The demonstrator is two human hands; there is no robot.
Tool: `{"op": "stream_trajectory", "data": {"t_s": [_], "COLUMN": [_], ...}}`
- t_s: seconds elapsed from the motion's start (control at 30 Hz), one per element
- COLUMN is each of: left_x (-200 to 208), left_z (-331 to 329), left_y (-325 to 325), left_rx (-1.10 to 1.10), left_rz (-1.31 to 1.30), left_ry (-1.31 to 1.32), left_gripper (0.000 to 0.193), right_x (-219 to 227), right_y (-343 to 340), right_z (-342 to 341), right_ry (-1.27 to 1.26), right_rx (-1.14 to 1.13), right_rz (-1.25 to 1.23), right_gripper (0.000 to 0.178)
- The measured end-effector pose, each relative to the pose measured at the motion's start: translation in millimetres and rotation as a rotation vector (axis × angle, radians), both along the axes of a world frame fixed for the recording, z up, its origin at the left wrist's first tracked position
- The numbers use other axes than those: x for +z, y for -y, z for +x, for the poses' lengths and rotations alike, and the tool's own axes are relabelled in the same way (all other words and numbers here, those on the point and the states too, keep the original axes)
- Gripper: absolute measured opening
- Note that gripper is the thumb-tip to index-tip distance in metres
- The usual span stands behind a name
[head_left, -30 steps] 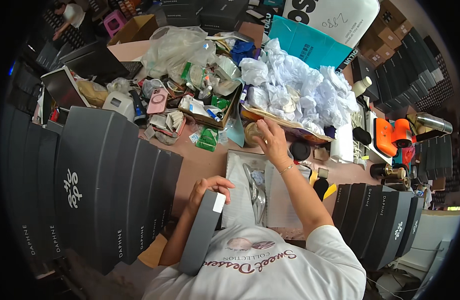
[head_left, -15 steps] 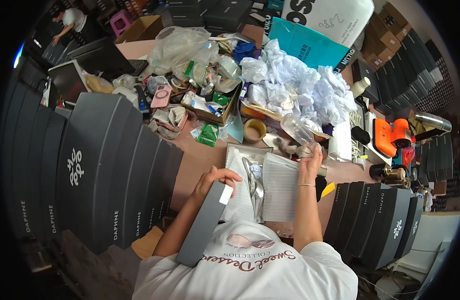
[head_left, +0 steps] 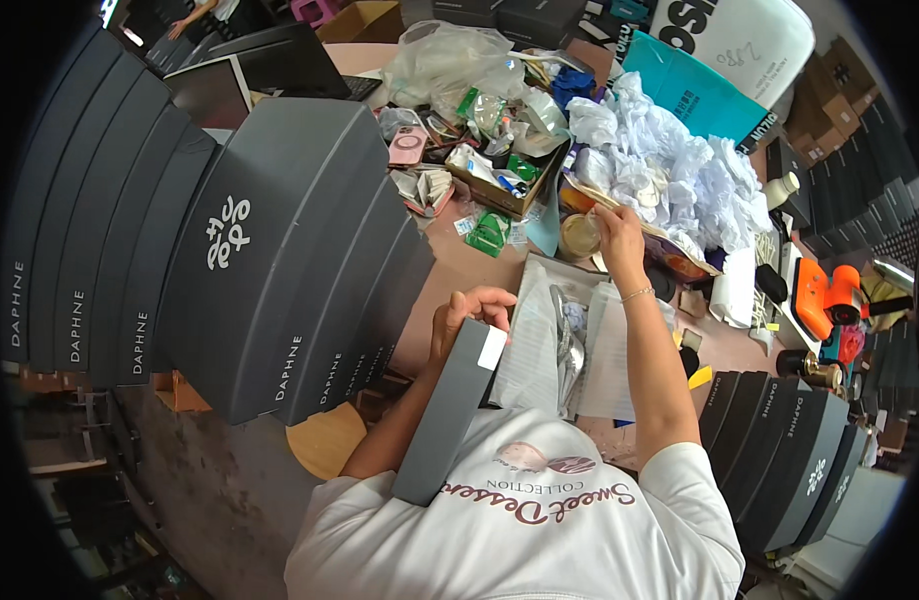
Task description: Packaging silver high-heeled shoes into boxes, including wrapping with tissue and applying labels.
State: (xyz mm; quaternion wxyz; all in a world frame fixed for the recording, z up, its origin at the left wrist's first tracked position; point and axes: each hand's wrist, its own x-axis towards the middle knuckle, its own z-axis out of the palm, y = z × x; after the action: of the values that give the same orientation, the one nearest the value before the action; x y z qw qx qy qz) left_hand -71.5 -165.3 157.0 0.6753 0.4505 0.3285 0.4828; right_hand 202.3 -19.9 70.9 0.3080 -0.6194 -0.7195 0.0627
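Note:
My left hand (head_left: pixel 472 312) has its fingers bent around the upper end of a dark grey box lid (head_left: pixel 442 420), which bears a small white label and leans against my shirt. Farther forward, my right hand (head_left: pixel 622 238) pinches what looks like a clear plastic bottle (head_left: pixel 580 236). It lies over the spot of the tape roll, so the two are hard to part. Below it sits a grey shoe box (head_left: pixel 510 352), lined with white tissue paper (head_left: pixel 533 325). A silvery shoe (head_left: pixel 575 362) shows between the sheets.
Large dark grey shoe boxes (head_left: pixel 270 250) stand in a row at left; more boxes (head_left: pixel 780 450) are at right. Crumpled white paper (head_left: pixel 680 160) heaps behind my right hand. A cardboard tray (head_left: pixel 510 195) of small items, a pink phone case (head_left: pixel 408 146) and an orange device (head_left: pixel 825 292) surround the workspace.
My right hand has swung inward with the clear bottle, from beside the paper heap to the tape roll. My left hand stays at the lid. The whole view has shifted.

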Motion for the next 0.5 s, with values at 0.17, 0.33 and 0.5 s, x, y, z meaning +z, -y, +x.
{"op": "stream_trajectory", "data": {"t_s": [0.17, 0.33, 0.5], "left_x": [-1.4, -0.9, -17.6], "left_z": [13.7, 39.1, 58.4], "left_y": [0.0, -4.9, 2.7], "left_rx": [0.095, 0.062, 0.009], "left_rz": [0.042, 0.079, 0.137], "left_ry": [-0.001, -0.074, -0.099], "left_gripper": [0.076, 0.073, 0.068], "right_x": [81.4, 181.5, 173.6], "right_y": [84.1, 203.3, 195.1], "right_z": [-33.8, -73.8, -80.7], "right_ry": [-0.651, -0.415, -0.175], "right_rx": [0.134, 0.514, 0.392], "right_rz": [-0.153, 0.144, 0.216], "right_gripper": [0.017, 0.029, 0.026]}}
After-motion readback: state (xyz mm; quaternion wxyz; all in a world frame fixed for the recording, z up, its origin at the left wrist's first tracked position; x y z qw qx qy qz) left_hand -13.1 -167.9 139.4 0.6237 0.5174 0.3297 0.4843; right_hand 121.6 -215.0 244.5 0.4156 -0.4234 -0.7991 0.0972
